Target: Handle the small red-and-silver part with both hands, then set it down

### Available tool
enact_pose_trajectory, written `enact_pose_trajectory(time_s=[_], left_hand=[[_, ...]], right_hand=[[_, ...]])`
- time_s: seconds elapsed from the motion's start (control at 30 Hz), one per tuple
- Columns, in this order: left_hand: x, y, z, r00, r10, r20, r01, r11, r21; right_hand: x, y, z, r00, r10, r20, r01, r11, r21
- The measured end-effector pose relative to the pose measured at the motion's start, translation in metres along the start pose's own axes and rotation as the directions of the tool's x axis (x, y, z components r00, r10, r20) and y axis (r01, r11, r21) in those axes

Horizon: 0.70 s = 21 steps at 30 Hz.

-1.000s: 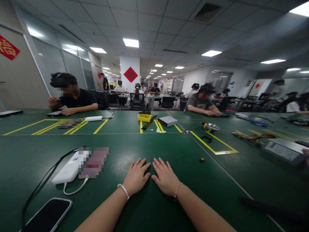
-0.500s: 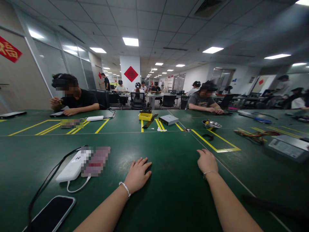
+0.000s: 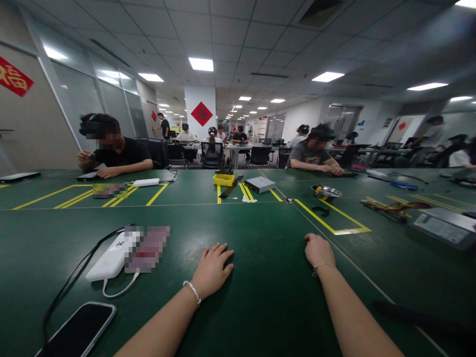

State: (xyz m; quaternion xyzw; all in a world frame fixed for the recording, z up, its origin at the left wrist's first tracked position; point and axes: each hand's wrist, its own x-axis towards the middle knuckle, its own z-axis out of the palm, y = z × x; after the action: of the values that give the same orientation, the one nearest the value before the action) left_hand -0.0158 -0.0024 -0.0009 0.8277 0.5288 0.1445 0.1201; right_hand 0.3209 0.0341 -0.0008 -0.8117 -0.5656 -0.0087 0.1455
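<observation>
My left hand [image 3: 212, 268] lies palm down on the green tabletop [image 3: 260, 297], fingers spread, holding nothing. It wears a silver bracelet [image 3: 192, 292]. Further right, my right hand [image 3: 320, 250] rests on the same surface with its fingers curled in; no object shows in it, though its underside is hidden. A thin bracelet [image 3: 323, 266] circles that wrist. To the left of my left hand are a white power bank [image 3: 113, 258] and a blurred-out flat item [image 3: 148, 248] beside it, with a white cable [image 3: 122, 292] looping below. Nearer me lies a dark-screened phone [image 3: 80, 329].
Beyond my hands are a yellow bin [image 3: 223, 179], a grey metal box [image 3: 259, 184] and a metal bowl [image 3: 326, 191]. On the right sits a power supply unit [image 3: 444, 228] with coloured wires [image 3: 390, 209]. Two people [image 3: 115, 153] [image 3: 314, 151] sit across the table.
My right hand has drawn slightly back toward me, and its fingers have curled in from a more extended pose. My left hand stays in place.
</observation>
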Motion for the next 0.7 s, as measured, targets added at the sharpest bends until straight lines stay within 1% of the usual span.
enact_pose_trajectory(time_s=[0.27, 0.47, 0.6, 0.7], left_hand=[[0.0, 0.0005, 0.0018, 1.0, -0.01, -0.009, 0.01, 1.0, 0.004], [-0.0004, -0.0011, 0.0022, 1.0, 0.004, -0.019, -0.004, 1.0, 0.0], [-0.0002, -0.0022, 0.0032, 1.0, 0.004, -0.022, -0.004, 1.0, 0.003], [0.0001, -0.0026, 0.0039, 1.0, 0.007, -0.026, -0.007, 1.0, 0.005]], right_hand=[[0.0016, -0.0044, -0.0025, 0.998, 0.056, 0.009, -0.056, 0.997, 0.059], [0.0004, -0.0056, -0.0026, 0.999, 0.053, -0.003, -0.052, 0.995, 0.088], [0.0004, -0.0056, -0.0029, 0.999, 0.04, 0.011, -0.041, 0.995, 0.092], [0.0002, -0.0051, -0.0028, 0.997, 0.063, 0.037, -0.067, 0.993, 0.093]])
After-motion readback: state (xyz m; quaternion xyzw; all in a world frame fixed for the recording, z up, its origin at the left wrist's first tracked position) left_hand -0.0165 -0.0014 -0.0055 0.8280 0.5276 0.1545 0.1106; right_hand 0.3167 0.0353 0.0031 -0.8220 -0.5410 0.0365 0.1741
